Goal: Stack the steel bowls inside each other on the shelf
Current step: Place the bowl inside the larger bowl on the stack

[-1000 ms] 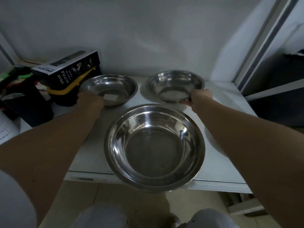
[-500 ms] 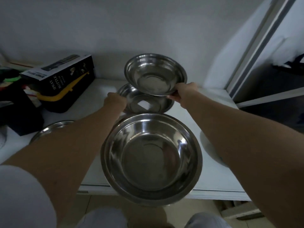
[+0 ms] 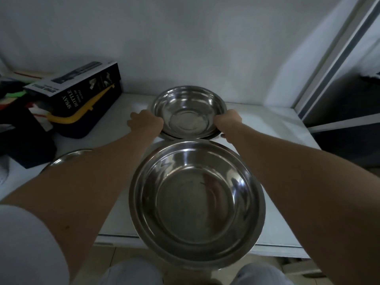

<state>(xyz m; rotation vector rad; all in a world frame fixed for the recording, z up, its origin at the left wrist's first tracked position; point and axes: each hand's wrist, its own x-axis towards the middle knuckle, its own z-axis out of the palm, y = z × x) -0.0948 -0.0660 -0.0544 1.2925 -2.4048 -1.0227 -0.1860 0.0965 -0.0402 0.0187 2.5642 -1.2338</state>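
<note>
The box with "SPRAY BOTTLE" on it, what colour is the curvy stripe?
Yellow. The stripe curves across the dark box, seen in the head view.

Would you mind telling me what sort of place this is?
Probably a household storage cupboard: a white shelf against a plain wall, steel bowls, a boxed spray bottle, and what looks like a sliding door frame.

Dim, slightly soft picture; highlights glint on the large steel bowl [image 3: 197, 202], and the edges bend from wide-angle distortion.
</note>
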